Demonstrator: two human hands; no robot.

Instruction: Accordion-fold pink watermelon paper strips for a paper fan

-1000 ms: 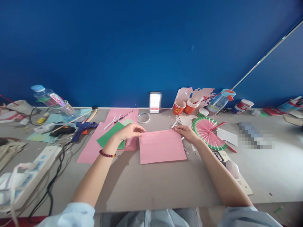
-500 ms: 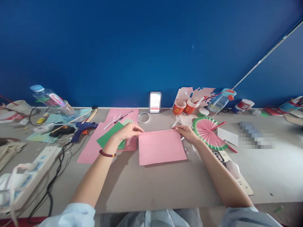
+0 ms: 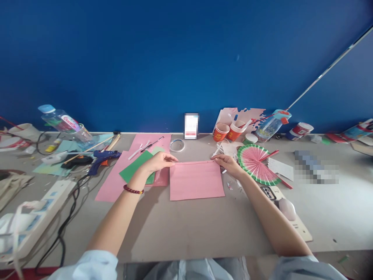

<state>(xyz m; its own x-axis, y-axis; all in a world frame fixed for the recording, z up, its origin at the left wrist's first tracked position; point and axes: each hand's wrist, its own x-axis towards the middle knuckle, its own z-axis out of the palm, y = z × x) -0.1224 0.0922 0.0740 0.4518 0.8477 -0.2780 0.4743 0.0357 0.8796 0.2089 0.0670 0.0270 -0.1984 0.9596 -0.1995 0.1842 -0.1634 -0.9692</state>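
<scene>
A sheet of pink paper (image 3: 197, 182) is in front of me, with a narrow strip folded or creased along its far edge. My left hand (image 3: 159, 162) pinches the far left corner between thumb and fingers. At the far right corner, my right hand (image 3: 229, 165) pinches the same edge. The sheet's near part hangs or lies free toward me; whether it touches the table I cannot tell. Beside my left hand is green paper (image 3: 136, 167) on top of larger pink sheets (image 3: 112, 186). Right of my right hand lies a watermelon-patterned folded paper fan (image 3: 256, 163).
A tape roll (image 3: 177, 145) and a pen (image 3: 152, 144) lie beyond the sheet. Red paper cups (image 3: 220, 132) stand at the back. On the left are a glue gun (image 3: 101, 159), a bottle (image 3: 64, 122) and a power strip (image 3: 37, 217). A phone (image 3: 287, 210) lies at right.
The pink sheet has shifted slightly left, and its near edge now sits a little higher in view and more level. Both hands keep their pinch on the far corners.
</scene>
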